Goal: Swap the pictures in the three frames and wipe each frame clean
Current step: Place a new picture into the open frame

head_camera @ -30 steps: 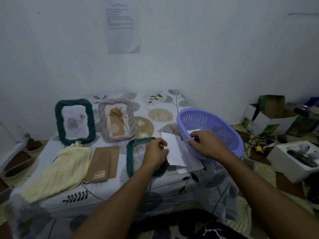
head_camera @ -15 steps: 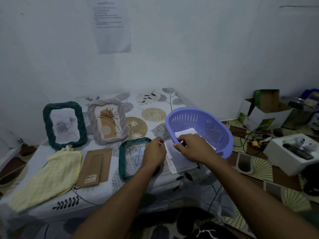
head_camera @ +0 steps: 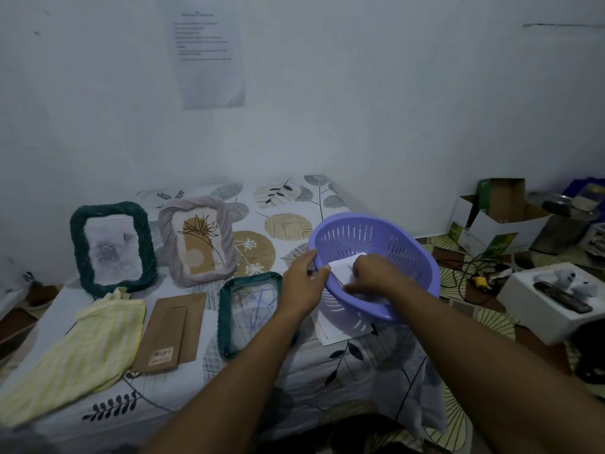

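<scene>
Two picture frames stand against the wall: a dark green frame point(head_camera: 76, 244) with a grey picture and a pale lilac frame point(head_camera: 229, 231) with a brown plant print. A third, green frame point(head_camera: 224, 309) lies flat on the bed with a sketch showing in it. A tilted purple basket point(head_camera: 409, 257) sits to its right. My left hand point(head_camera: 302, 286) grips the basket's left rim. My right hand point(head_camera: 373, 275) is inside the basket, fingers closed on a white paper point(head_camera: 343, 265). More white sheets point(head_camera: 337, 332) lie under the basket.
A yellow cloth point(head_camera: 82, 348) and a brown backing board point(head_camera: 173, 332) lie left of the flat frame on the patterned bedsheet point(head_camera: 294, 198). On the floor at right are open cardboard boxes point(head_camera: 497, 224), cables point(head_camera: 471, 273) and a white box point(head_camera: 543, 306).
My left hand left the flat green frame's edge and moved to the basket's rim. My right hand carried the white paper from the bed's surface into the basket.
</scene>
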`<action>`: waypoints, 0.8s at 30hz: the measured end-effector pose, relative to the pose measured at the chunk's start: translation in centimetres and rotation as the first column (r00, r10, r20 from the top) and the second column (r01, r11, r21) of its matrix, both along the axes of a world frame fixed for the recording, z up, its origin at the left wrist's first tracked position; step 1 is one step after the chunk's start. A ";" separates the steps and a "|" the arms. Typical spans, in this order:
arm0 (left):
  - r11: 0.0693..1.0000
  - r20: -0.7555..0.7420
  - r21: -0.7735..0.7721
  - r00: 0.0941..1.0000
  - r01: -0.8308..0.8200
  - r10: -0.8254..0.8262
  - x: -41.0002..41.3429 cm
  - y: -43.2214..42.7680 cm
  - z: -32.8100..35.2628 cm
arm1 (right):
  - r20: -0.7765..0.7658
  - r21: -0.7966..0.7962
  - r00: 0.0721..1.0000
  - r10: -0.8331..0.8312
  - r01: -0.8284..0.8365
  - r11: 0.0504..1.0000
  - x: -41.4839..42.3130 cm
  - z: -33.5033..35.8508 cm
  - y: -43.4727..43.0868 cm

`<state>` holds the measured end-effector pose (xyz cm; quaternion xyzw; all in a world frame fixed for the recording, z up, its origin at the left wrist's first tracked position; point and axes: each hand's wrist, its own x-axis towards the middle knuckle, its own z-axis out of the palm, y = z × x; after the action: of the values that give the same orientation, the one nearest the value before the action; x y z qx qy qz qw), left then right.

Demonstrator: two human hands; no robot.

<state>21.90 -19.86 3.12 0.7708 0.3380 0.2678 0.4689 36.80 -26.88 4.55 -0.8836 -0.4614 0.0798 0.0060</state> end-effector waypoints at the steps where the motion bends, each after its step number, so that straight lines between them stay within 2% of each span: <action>1: 1.000 0.006 0.004 1.000 0.004 -0.004 0.0 0.2 0.0 | 0.017 -0.016 1.000 0.004 -0.004 1.000 -0.1 -0.2 0.1; 7: 1.000 0.034 -0.003 0.999 -0.008 0.008 0.0 0.1 0.0 | 0.087 -0.009 0.996 0.035 -0.035 0.999 -0.8 -0.5 0.2; 12: 1.000 0.022 0.001 1.000 0.000 0.000 0.0 0.2 0.2 | 0.062 0.048 0.998 -0.017 0.014 0.999 -0.4 -0.2 0.1; 15: 1.000 0.016 -0.007 1.000 0.010 -0.009 0.0 0.3 0.5 | -0.064 0.117 0.994 -0.090 0.097 0.988 0.3 0.4 -0.2; 19: 0.998 0.033 -0.054 0.999 0.026 -0.024 -0.2 0.2 0.9 | -0.349 0.229 0.929 -0.126 0.215 0.949 1.5 1.9 -1.3; 22: 0.995 0.081 -0.097 0.997 0.000 0.007 -0.4 0.4 1.4 | -0.449 0.369 0.887 -0.103 0.290 0.883 1.4 3.3 -1.8; 24: 0.990 0.096 -0.139 0.995 -0.027 0.041 -0.7 0.9 1.8 | -0.576 0.460 0.817 -0.033 0.357 0.813 0.5 4.6 -1.8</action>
<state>21.16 -18.98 4.92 0.7165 0.3451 0.2896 0.5325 37.34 -28.65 9.12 -0.8284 -0.3460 0.1899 0.3974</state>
